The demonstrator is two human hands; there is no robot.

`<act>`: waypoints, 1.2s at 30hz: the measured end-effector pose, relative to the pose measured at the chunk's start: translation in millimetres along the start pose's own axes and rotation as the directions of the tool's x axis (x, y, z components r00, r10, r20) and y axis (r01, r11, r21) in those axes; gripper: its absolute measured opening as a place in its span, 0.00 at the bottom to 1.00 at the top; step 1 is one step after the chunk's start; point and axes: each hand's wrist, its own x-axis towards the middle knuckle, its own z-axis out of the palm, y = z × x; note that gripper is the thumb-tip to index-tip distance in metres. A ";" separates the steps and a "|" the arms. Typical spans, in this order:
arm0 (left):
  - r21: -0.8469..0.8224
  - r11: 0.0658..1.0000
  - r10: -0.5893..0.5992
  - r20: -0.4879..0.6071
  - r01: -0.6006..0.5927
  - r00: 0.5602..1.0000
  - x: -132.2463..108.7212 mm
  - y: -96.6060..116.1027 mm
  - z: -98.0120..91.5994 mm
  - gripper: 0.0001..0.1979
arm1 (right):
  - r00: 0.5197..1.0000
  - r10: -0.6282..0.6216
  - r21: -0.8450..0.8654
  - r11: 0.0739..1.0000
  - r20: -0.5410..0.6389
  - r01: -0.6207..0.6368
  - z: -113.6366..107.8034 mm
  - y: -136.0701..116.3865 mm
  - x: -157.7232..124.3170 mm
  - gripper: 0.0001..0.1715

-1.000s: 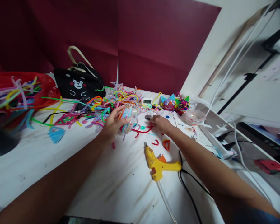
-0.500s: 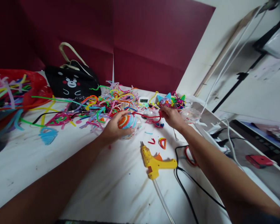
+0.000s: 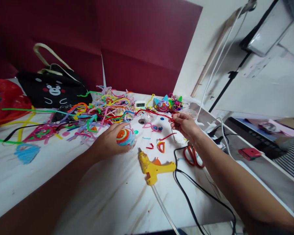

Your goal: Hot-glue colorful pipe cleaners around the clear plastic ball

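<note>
My left hand [image 3: 110,140] is wrapped around a clear ball [image 3: 123,137] covered in part with orange, light-blue and white pipe cleaners, and keeps it low over the white table. Between the thumb and fingers of my right hand [image 3: 182,123] is the end of a long red pipe cleaner [image 3: 156,113], which runs left toward the heap. Below the hands lie a yellow glue gun [image 3: 155,168], a short red piece [image 3: 150,146] and a small red-orange-yellow loop [image 3: 161,147]. Red-handled scissors [image 3: 192,156] rest beside my right forearm.
A heap of colourful pipe cleaners [image 3: 112,107] spreads across the back, near a black bag [image 3: 54,89] and a small digital clock [image 3: 140,104]. Two decorated cat-eared balls [image 3: 162,103] stand behind. The black cable [image 3: 186,192] curves along the right front.
The view has swung right, so things appear farther left. The red pipe cleaner, sharply bent near my right hand before, now stretches straighter. The ball stays in my left hand.
</note>
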 end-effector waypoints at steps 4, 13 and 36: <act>-0.155 0.982 -0.102 0.022 0.105 0.994 3.4 1.5 -7.3 0.48 | 0.997 0.082 0.119 0.990 -0.002 -0.081 -1.0 -0.8 -11.4 0.19; -0.744 0.418 -0.401 0.364 0.521 0.841 6.8 -10.7 -3.7 0.33 | 0.910 0.373 0.057 0.920 0.183 -0.389 28.6 14.9 -56.2 0.16; -0.979 0.005 -0.343 0.192 0.206 0.919 21.0 -23.0 8.6 0.16 | 0.950 0.275 -0.052 0.961 0.146 -0.271 82.3 -23.6 -12.6 0.17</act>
